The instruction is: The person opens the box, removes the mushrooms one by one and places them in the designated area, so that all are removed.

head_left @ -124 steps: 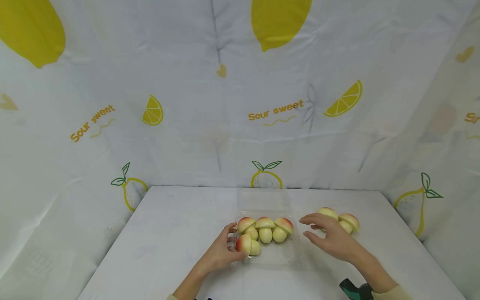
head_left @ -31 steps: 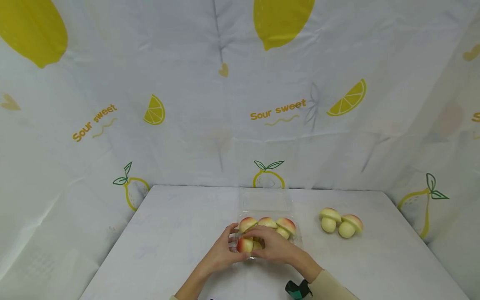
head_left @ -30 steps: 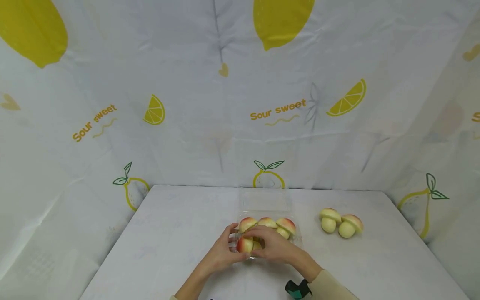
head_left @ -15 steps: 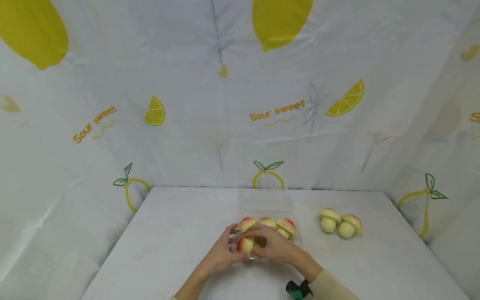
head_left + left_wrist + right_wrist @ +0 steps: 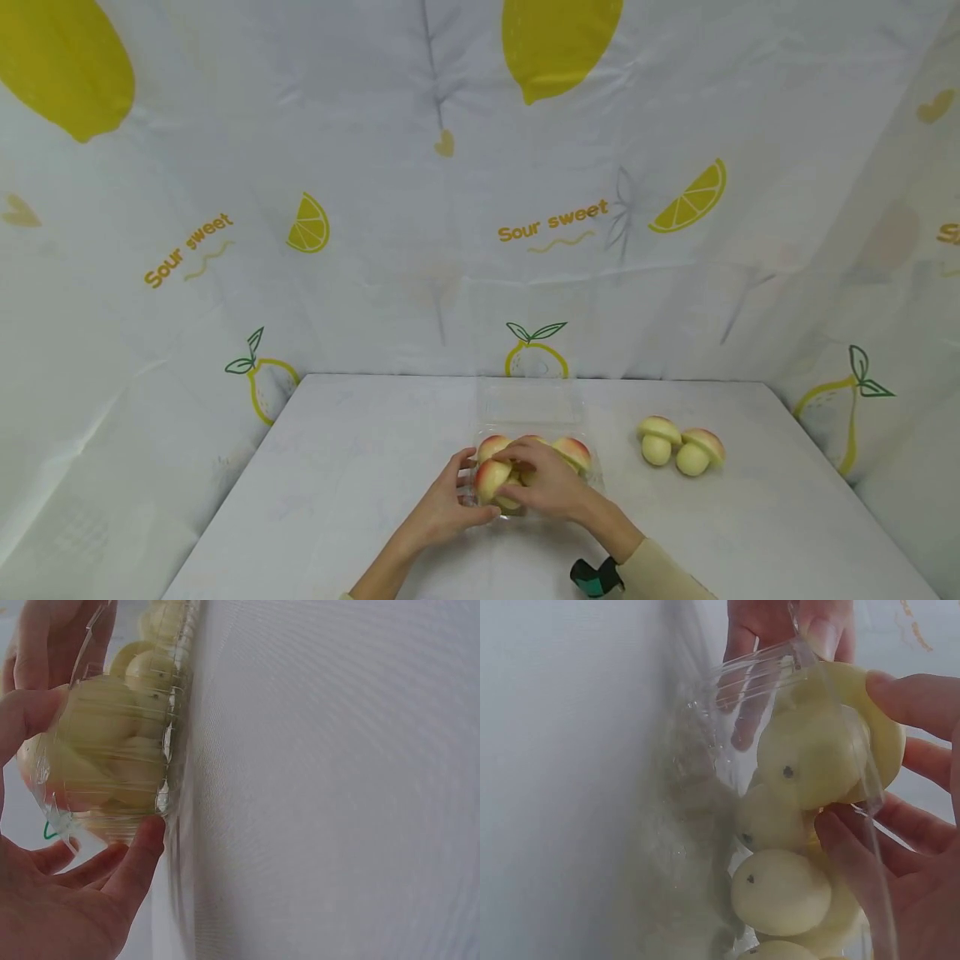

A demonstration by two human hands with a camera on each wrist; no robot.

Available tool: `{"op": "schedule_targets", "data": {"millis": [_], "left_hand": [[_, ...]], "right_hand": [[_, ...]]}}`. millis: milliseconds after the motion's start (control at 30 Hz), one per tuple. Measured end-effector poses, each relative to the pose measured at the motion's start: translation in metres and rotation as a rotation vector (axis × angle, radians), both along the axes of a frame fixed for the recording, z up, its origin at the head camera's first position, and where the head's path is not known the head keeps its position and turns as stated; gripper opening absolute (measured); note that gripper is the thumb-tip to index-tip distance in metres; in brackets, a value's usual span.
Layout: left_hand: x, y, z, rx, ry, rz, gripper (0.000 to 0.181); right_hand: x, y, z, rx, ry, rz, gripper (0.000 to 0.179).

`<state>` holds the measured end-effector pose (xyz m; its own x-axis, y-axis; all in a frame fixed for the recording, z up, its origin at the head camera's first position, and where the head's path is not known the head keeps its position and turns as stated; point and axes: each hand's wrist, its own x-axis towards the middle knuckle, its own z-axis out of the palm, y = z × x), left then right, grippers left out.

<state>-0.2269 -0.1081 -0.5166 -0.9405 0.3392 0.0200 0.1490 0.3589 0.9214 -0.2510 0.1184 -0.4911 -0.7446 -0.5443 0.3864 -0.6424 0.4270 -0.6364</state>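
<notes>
A clear plastic clamshell box (image 5: 597,482) lies with its lid (image 5: 531,402) tipped back, holding several pale yellow toy mushrooms with red-tinged caps. My left hand (image 5: 444,502) grips its near left corner; the right wrist view shows the thumb at the rim and fingers along the outer wall. Over the box, my right hand (image 5: 553,482) pinches the front-left mushroom (image 5: 492,480) between thumb and fingers. From the right wrist, that mushroom (image 5: 810,757) appears tilted, its cap towards the fingers. The right hand partly hides the back-row mushrooms.
Two more toy mushrooms, one on the left (image 5: 657,442) and one on the right (image 5: 699,452), lie close together on the white table (image 5: 337,467) to the right of the box. A lemon-print curtain (image 5: 390,292) hangs behind the table and at both sides.
My right hand came from the right-hand mushrooms to the box. In the last half second it has raised and turned the front-left mushroom slightly. My left hand stays at the corner.
</notes>
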Motion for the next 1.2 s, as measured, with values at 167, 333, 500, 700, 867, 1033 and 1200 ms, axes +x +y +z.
{"op": "schedule_targets", "data": {"millis": [167, 333, 500, 700, 867, 1033, 1200], "left_hand": [[0.000, 0.000, -0.001, -0.004, 0.005, 0.001, 0.094], [0.000, 0.000, 0.000, -0.019, 0.010, 0.009, 0.094], [0.001, 0.000, 0.000, -0.011, 0.022, 0.006, 0.094], [0.002, 0.001, 0.001, 0.009, 0.021, 0.011, 0.093], [0.002, 0.002, 0.002, 0.012, 0.030, 0.012, 0.093], [0.001, 0.002, 0.001, 0.006, 0.040, 0.014, 0.093], [0.001, 0.002, 0.000, 0.010, 0.035, 0.015, 0.093]], "right_hand": [[0.001, 0.005, 0.001, -0.069, -0.055, 0.002, 0.034], [0.004, 0.011, 0.006, -0.137, -0.112, 0.033, 0.034], [0.007, 0.020, 0.012, -0.155, -0.142, 0.028, 0.035], [0.008, 0.031, 0.017, -0.169, -0.174, 0.020, 0.037], [0.011, 0.041, 0.020, -0.186, -0.123, 0.016, 0.038], [0.015, 0.051, 0.024, -0.188, -0.069, 0.019, 0.035], [0.019, 0.061, 0.029, -0.167, -0.058, -0.034, 0.033]]}}
